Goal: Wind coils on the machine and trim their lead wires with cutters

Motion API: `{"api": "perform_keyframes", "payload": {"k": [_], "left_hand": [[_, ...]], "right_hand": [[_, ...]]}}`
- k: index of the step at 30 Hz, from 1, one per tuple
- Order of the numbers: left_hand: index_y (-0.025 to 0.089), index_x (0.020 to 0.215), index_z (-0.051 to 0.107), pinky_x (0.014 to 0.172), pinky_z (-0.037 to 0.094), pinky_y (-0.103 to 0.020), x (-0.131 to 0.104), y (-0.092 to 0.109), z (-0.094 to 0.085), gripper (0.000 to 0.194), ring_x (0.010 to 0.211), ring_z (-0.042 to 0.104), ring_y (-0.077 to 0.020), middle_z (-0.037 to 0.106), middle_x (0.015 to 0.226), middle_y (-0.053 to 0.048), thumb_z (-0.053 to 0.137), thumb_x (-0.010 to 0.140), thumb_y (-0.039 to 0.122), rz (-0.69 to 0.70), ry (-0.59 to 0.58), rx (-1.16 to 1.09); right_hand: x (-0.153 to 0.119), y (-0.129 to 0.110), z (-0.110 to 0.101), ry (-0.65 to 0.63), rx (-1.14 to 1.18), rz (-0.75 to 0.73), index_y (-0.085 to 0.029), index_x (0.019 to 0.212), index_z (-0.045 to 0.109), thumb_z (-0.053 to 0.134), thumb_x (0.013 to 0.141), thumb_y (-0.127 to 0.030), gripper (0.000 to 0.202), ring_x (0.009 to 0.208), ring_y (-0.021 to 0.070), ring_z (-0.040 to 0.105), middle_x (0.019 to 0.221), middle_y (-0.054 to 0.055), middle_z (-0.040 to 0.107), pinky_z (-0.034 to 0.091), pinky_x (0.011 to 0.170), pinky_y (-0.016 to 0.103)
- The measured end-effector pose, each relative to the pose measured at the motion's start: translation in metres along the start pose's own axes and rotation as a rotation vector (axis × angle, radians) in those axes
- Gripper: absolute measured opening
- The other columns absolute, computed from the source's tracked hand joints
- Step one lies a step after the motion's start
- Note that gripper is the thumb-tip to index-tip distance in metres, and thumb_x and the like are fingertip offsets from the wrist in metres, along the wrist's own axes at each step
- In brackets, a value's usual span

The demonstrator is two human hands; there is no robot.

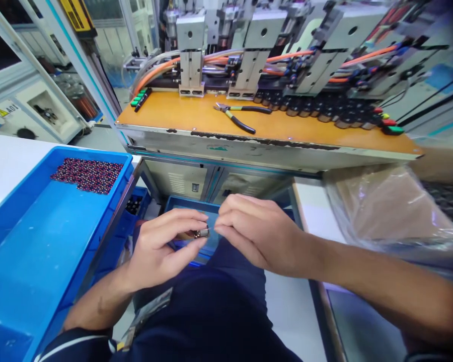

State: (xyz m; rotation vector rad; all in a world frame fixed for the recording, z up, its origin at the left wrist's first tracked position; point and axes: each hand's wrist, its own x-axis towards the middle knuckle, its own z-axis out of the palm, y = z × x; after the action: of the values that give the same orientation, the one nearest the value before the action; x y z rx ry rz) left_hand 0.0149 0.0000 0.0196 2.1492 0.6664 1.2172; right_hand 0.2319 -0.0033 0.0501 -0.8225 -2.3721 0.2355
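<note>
Centre of frame: your left hand (164,246) has its fingers curved over, thumb below, pinching a small metal part (201,233) between the tips. The part sits just left of your right hand (258,234), whose fingers are bunched together at the tips; cannot tell whether anything is between them. Hands near each other, a narrow gap between.

Below your hands, lower centre: a blue bin (212,221), partly hidden by them. Left side: a large blue tray (33,241), small dark and reddish pieces (90,174) packed together at its far end, the rest of its floor bare.

Upper centre: an orange bench top (151,113) bearing pliers (239,113), handles spread, right of the green and black markers (141,99). Dark cylindrical pieces (317,108) in rows toward upper right. Right edge: clear plastic wrap (396,201) over brown cardboard.
</note>
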Motion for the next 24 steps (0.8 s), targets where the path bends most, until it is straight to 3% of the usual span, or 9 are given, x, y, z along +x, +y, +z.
{"api": "perform_keyframes", "payload": {"k": [4, 6, 8, 10, 11, 14, 17, 20, 24], "left_hand": [[0.018, 0.106, 0.07, 0.073, 0.06, -0.028, -0.004, -0.006, -0.004, 0.033, 0.086, 0.07, -0.0158, 0.071, 0.11, -0.012, 0.072, 0.077, 0.002, 0.041, 0.024, -0.054], [0.018, 0.103, 0.071, 0.07, 0.059, -0.027, -0.004, -0.008, -0.004, 0.032, 0.081, 0.069, -0.0137, 0.07, 0.112, -0.012, 0.071, 0.077, 0.0, 0.059, 0.038, -0.065], [0.017, 0.102, 0.071, 0.073, 0.059, -0.028, -0.004, -0.01, -0.004, 0.033, 0.086, 0.069, -0.0156, 0.071, 0.11, -0.012, 0.071, 0.075, -0.002, 0.052, 0.078, -0.069], [0.018, 0.101, 0.072, 0.079, 0.059, -0.031, -0.004, -0.012, -0.003, 0.034, 0.094, 0.069, -0.0188, 0.071, 0.108, -0.011, 0.071, 0.074, -0.003, 0.023, 0.132, -0.078], [0.018, 0.101, 0.072, 0.081, 0.059, -0.031, -0.004, -0.012, -0.002, 0.034, 0.097, 0.069, -0.0195, 0.072, 0.108, -0.01, 0.071, 0.074, -0.003, 0.004, 0.159, -0.087], [0.02, 0.099, 0.074, 0.081, 0.059, -0.03, -0.005, -0.015, -0.003, 0.033, 0.098, 0.069, -0.019, 0.073, 0.107, -0.008, 0.071, 0.075, -0.003, -0.051, 0.223, -0.117], [0.021, 0.098, 0.075, 0.079, 0.06, -0.029, -0.009, -0.015, -0.007, 0.033, 0.097, 0.07, -0.0188, 0.073, 0.106, -0.008, 0.071, 0.075, -0.002, -0.089, 0.27, -0.117], [0.021, 0.098, 0.075, 0.079, 0.061, -0.028, -0.013, -0.015, -0.013, 0.033, 0.097, 0.07, -0.0187, 0.073, 0.106, -0.009, 0.072, 0.075, -0.001, -0.104, 0.31, -0.095], [0.022, 0.099, 0.076, 0.078, 0.062, -0.027, -0.017, -0.017, -0.017, 0.034, 0.098, 0.07, -0.0178, 0.073, 0.106, -0.008, 0.072, 0.075, -0.001, -0.114, 0.358, -0.113]], "right_hand": [[0.007, -0.005, -0.006, -0.35, 0.675, 0.487, -0.015, 0.076, 0.061, 0.045, 0.097, -0.029, 0.03, 0.061, 0.0091, 0.053, 0.068, 0.0, 0.057, 0.043, 0.057, 0.022], [0.02, 0.005, -0.016, -0.448, 0.773, 0.585, -0.015, 0.075, 0.063, 0.05, 0.095, -0.038, 0.033, 0.054, 0.0094, 0.052, 0.062, -0.001, 0.056, 0.041, 0.052, 0.022], [0.039, 0.032, -0.028, -0.24, 0.546, 0.579, -0.015, 0.075, 0.063, 0.053, 0.092, -0.042, 0.033, 0.057, 0.0113, 0.053, 0.064, 0.0, 0.058, 0.043, 0.055, 0.024], [0.061, 0.074, -0.037, 0.134, 0.085, 0.544, -0.015, 0.087, 0.065, 0.055, 0.092, -0.039, 0.026, 0.074, 0.0155, 0.057, 0.08, 0.005, 0.064, 0.046, 0.069, 0.028], [0.071, 0.098, -0.04, 0.176, -0.106, 0.552, -0.014, 0.098, 0.065, 0.056, 0.092, -0.039, 0.027, 0.086, 0.0185, 0.058, 0.092, 0.009, 0.066, 0.046, 0.077, 0.031], [0.091, 0.164, -0.039, 0.087, -0.37, 0.584, -0.007, 0.118, 0.059, 0.069, 0.083, -0.036, 0.047, 0.107, 0.0279, 0.055, 0.115, 0.018, 0.062, 0.044, 0.092, 0.04], [0.095, 0.196, -0.029, -0.135, -0.528, 0.67, -0.005, 0.113, 0.061, 0.059, 0.087, -0.047, 0.049, 0.102, 0.0327, 0.058, 0.111, 0.021, 0.063, 0.046, 0.088, 0.047], [0.086, 0.194, -0.025, -0.191, -0.543, 0.645, -0.009, 0.1, 0.064, 0.047, 0.092, -0.05, 0.045, 0.092, 0.0331, 0.06, 0.098, 0.02, 0.064, 0.047, 0.083, 0.05], [0.055, 0.169, -0.03, -0.198, -0.52, 0.53, -0.011, 0.099, 0.063, 0.058, 0.084, -0.045, 0.037, 0.092, 0.0342, 0.058, 0.095, 0.019, 0.062, 0.048, 0.083, 0.05]]}}
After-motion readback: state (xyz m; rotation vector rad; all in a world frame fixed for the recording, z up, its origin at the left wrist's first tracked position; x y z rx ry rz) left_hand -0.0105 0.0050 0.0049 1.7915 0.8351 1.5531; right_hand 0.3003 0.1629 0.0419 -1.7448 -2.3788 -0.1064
